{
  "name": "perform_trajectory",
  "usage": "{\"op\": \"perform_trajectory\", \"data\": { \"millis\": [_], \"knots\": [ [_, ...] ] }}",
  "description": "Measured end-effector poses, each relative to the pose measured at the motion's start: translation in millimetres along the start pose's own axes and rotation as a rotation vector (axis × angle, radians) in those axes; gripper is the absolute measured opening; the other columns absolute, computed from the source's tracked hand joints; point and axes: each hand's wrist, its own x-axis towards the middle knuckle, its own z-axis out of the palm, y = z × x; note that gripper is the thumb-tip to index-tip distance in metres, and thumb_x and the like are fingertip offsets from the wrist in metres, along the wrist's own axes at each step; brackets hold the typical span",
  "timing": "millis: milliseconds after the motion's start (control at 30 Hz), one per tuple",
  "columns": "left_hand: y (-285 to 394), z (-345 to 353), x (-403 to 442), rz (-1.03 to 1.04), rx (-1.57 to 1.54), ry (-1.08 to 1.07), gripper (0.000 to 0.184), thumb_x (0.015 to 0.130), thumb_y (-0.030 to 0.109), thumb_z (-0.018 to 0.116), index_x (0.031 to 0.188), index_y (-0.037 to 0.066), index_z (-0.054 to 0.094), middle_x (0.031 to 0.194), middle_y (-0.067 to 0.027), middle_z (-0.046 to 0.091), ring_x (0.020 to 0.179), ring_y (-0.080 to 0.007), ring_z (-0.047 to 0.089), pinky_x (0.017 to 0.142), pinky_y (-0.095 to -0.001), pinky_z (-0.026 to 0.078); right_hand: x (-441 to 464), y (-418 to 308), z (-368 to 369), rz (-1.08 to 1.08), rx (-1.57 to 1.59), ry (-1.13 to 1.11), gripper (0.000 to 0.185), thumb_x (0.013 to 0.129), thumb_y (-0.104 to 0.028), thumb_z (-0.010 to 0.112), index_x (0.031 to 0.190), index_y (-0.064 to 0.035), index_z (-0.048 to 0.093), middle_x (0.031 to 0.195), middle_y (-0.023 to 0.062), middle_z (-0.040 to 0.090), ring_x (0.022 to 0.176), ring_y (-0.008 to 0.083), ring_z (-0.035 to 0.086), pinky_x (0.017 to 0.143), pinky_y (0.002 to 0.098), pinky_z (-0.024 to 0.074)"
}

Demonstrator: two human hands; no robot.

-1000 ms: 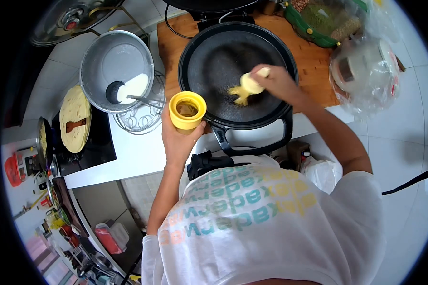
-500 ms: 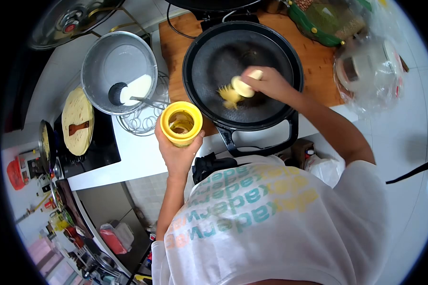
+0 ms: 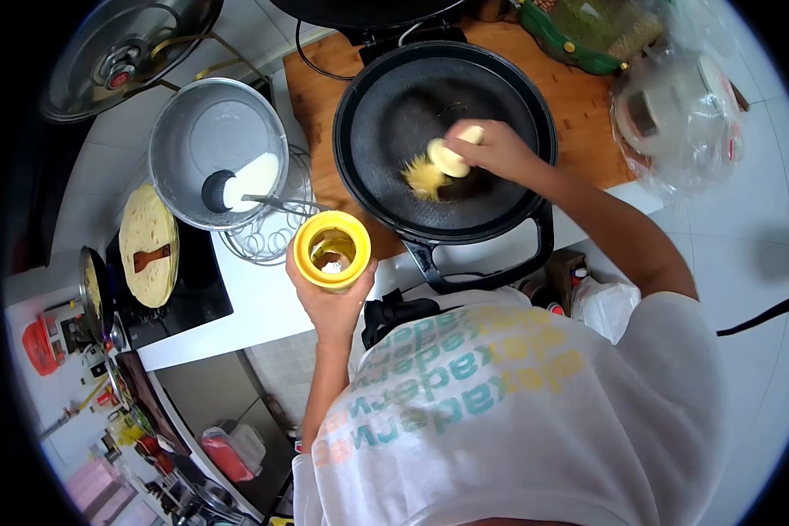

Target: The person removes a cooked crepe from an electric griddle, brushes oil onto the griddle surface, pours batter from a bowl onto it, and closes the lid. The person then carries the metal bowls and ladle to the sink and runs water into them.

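My right hand (image 3: 497, 151) grips a pale yellow oil brush (image 3: 448, 159) by its knob. Its splayed bristles (image 3: 424, 179) press against the dark cooking surface of a round electric griddle (image 3: 394, 114). Lower and to the left, my left hand (image 3: 331, 307) is wrapped round an oil jar (image 3: 302, 252) with a yellow rim. The jar's mouth faces up, and some yellowish liquid shows inside. Close above that hand, the handle of a black ladle (image 3: 216, 191) sticks out over the rim of a metal pot (image 3: 159, 158) holding white batter (image 3: 256, 180).
A stack of flatbreads (image 3: 149, 230) lies on the black hob at left, a brown wooden tool on top. A wire rack (image 3: 254, 247) sits under the pot. The griddle rests on a wooden board (image 3: 587, 149). A plastic-wrapped container (image 3: 666, 118) stands at right.
The view has shifted slightly, so the pot, flatbreads and jar appear a little lower. The brush stays at nearly the same spot on the griddle, and both hands keep their grips.
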Motion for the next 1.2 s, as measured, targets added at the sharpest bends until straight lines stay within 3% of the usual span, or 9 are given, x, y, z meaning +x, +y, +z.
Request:
{"op": "perform_trajectory", "data": {
  "millis": [267,400,567,733,867,1000,1067,1100,1200],
  "knots": [
    [-3,-4,-7,0.052,0.015,0.037,0.083,0.054,0.008,0.076,0.12,0.0,0.027,0.108,-0.0117,0.044,0.098,-0.0196,0.048,0.084,-0.029,0.04,64,38,-70,-0.091,-0.241,0.52,0.02,0.081,-0.025,0.054,0.088,-0.0078,0.061,0.071,0.0007,0.061,0.062,0.0071,0.056,0.06,0.0235,0.0454],
    [-1,-7,-6,0.056,0.057,0.044,0.081,0.056,0.006,0.075,0.12,0.002,0.025,0.11,-0.0118,0.042,0.099,-0.0196,0.047,0.084,-0.0296,0.041,69,5,17,-0.259,-0.066,0.284,0.019,0.079,-0.026,0.056,0.086,-0.0085,0.061,0.07,0.0015,0.06,0.06,0.0094,0.056,0.058,0.0239,0.0446],
    [-6,-11,-8,0.054,0.03,0.062,0.081,0.056,0.005,0.074,0.12,0.002,0.024,0.11,-0.012,0.042,0.098,-0.0192,0.047,0.084,-0.0296,0.041,-4,-5,-10,-0.044,-0.091,-0.098,0.016,0.079,-0.021,0.058,0.083,-0.0055,0.059,0.073,0.0024,0.059,0.066,0.0081,0.054,0.062,0.0236,0.0443],
    [-12,-14,-12,0.053,0.049,0.069,0.081,0.056,0.004,0.074,0.12,0.002,0.024,0.108,-0.0117,0.043,0.097,-0.0192,0.048,0.084,-0.0295,0.042,30,35,-100,-0.11,-0.417,0.417,0.027,0.079,-0.033,0.053,0.084,-0.0081,0.062,0.073,0.0109,0.062,0.066,0.0209,0.061,0.06,0.0307,0.0453],
    [-7,-16,-13,0.064,0.063,0.04,0.081,0.056,0.004,0.073,0.12,0.002,0.024,0.108,-0.0115,0.043,0.097,-0.019,0.048,0.083,-0.0287,0.042,117,53,-63,-0.086,-0.262,0.622,0.025,0.077,-0.031,0.056,0.088,-0.0096,0.062,0.076,0.0115,0.062,0.071,0.0251,0.06,0.064,0.0323,0.0456],
    [-3,-17,-11,0.077,0.077,0.036,0.081,0.056,0.003,0.073,0.12,0.002,0.024,0.108,-0.0113,0.043,0.097,-0.0193,0.048,0.083,-0.0287,0.042,101,3,14,-0.314,-0.09,0.342,0.018,0.078,-0.024,0.056,0.086,-0.0086,0.061,0.067,0.0048,0.059,0.062,0.0111,0.055,0.058,0.0241,0.0441],
    [-3,-15,-9,0.071,0.076,0.046,0.081,0.056,0.003,0.073,0.12,0.002,0.024,0.108,-0.0112,0.043,0.097,-0.0194,0.048,0.083,-0.0289,0.042,67,-12,23,-0.218,-0.083,0.075,0.018,0.078,-0.024,0.055,0.085,-0.0076,0.06,0.066,0.0047,0.058,0.06,0.0101,0.054,0.058,0.0239,0.0439],
    [-4,-14,-10,0.064,0.074,0.05,0.081,0.055,0.003,0.073,0.12,0.002,0.025,0.108,-0.0112,0.043,0.097,-0.0195,0.048,0.083,-0.029,0.042,45,-20,18,-0.165,-0.061,-0.009,0.02,0.075,-0.026,0.057,0.083,-0.0083,0.06,0.073,0.0105,0.061,0.068,0.0208,0.059,0.067,0.0309,0.0447],
    [-9,-11,-9,0.074,0.053,0.055,0.08,0.055,0.002,0.073,0.12,0.002,0.025,0.107,-0.0112,0.043,0.097,-0.0198,0.048,0.082,-0.0292,0.042,0,10,-18,-0.107,-0.083,-0.161,0.019,0.076,-0.026,0.057,0.081,-0.0073,0.06,0.072,0.0056,0.06,0.069,0.0143,0.058,0.067,0.0279,0.0446]
  ]
}}
